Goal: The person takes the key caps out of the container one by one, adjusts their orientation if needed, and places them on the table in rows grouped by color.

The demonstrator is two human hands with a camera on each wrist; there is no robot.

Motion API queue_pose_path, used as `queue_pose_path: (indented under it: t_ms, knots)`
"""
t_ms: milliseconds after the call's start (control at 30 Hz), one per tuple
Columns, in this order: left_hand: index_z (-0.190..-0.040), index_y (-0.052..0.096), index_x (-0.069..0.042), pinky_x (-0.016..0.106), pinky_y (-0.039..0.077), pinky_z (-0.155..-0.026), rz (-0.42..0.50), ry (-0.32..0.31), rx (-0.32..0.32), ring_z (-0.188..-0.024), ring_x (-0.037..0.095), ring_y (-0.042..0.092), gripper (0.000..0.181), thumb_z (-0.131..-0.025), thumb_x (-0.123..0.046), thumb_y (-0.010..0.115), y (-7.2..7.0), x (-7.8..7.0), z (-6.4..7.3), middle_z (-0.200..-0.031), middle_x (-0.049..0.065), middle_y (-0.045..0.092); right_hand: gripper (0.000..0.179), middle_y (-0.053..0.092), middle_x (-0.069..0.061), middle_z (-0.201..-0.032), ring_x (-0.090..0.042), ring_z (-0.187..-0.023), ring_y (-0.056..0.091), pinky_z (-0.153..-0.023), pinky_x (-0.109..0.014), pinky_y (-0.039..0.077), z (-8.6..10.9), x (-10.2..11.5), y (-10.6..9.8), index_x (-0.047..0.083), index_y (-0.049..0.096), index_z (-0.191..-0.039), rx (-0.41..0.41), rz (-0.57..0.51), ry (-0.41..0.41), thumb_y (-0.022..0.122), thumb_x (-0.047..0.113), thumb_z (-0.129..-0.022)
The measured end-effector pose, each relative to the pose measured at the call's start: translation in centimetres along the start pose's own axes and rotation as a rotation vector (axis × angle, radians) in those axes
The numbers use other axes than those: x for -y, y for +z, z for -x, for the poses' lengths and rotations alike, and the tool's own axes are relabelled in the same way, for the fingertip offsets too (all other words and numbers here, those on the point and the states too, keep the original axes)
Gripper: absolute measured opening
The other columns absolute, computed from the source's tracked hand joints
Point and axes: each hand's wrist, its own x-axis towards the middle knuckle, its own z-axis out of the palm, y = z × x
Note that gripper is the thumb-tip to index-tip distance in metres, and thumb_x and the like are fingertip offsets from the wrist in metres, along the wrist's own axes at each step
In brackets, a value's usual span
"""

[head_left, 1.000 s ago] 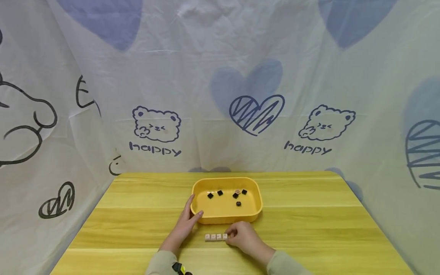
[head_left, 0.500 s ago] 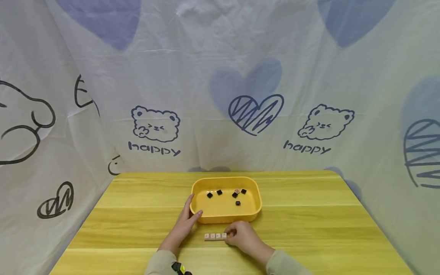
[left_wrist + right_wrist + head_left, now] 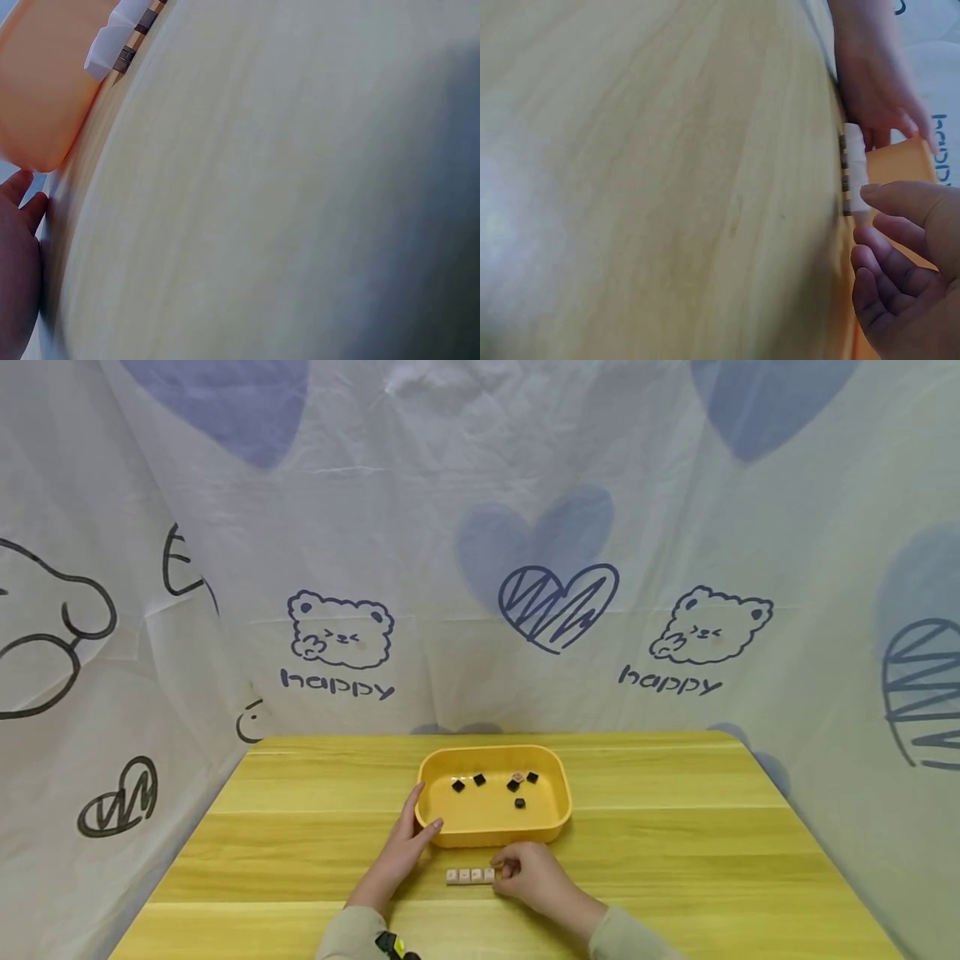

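Note:
A short row of white keycaps [image 3: 470,877] with dark parts beneath stands on the table in front of a yellow tray [image 3: 487,839]. My right hand [image 3: 536,881] is at the row's right end, thumb and index fingertips pinching the last keycap [image 3: 489,876]. In the right wrist view, its thumb tip lies against the white row [image 3: 857,169] and the other fingers are curled. My left hand [image 3: 401,847] holds the tray's near left corner, thumb at the front rim and fingers along the left side. Only part of that hand [image 3: 19,262] shows in the left wrist view.
Inside the tray lie several small black pieces [image 3: 479,780] and one pinkish piece [image 3: 517,777]. The wood-grain table [image 3: 675,827] runs back to a white cloth [image 3: 450,652] printed with hearts and bears.
My right hand and sleeve have shifted very slightly to the right. The left hand, the tray and the keycap row stay in place.

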Motion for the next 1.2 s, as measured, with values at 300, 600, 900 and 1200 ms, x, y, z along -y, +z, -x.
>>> queue_pose_path:
  t_ms: [300,600,900,1200]
  knots:
    - [-0.157,0.012,-0.012,0.046,0.015,-0.116,-0.036,-0.009,-0.006,-0.143,0.042,0.017,0.077,-0.098,-0.025,0.06,-0.1,0.4,-0.3,-0.158,0.027,0.009,0.02,0.063,0.004,-0.078,-0.008,-0.07,0.057,-0.063,-0.023,0.051,0.6,1.8,-3.1,-0.002,0.073,-0.098,0.006,-0.005,-0.106,0.076,0.0,-0.079]
    - [-0.157,0.013,-0.011,0.059,0.016,-0.112,-0.077,0.013,-0.017,-0.14,0.049,0.019,0.075,-0.099,-0.027,0.059,0.1,-0.3,0.2,-0.155,0.033,0.013,0.019,0.064,0.001,-0.084,-0.012,-0.075,0.058,-0.064,-0.026,0.051,-1.3,2.9,-6.7,0.005,0.073,-0.102,-0.016,0.066,-0.133,0.077,0.007,-0.083]
    - [-0.157,0.014,-0.013,0.057,0.013,-0.114,-0.07,-0.027,-0.019,-0.142,0.045,0.018,0.076,-0.098,-0.026,0.06,-0.1,-0.6,0.0,-0.156,0.03,0.013,0.019,0.066,-0.005,-0.088,-0.017,-0.076,0.058,-0.06,-0.026,0.051,-3.9,2.8,-9.3,0.006,0.074,-0.102,-0.015,0.156,-0.112,0.076,0.003,-0.083]
    - [-0.157,0.013,-0.012,0.057,0.012,-0.114,-0.085,-0.026,-0.017,-0.142,0.045,0.016,0.076,-0.099,-0.027,0.059,-0.1,-0.3,0.1,-0.157,0.029,0.013,0.021,0.069,-0.011,-0.103,-0.018,-0.082,0.06,-0.07,-0.03,0.053,-6.5,1.7,-10.1,0.005,0.073,-0.104,0.061,0.208,-0.071,0.074,0.001,-0.084]
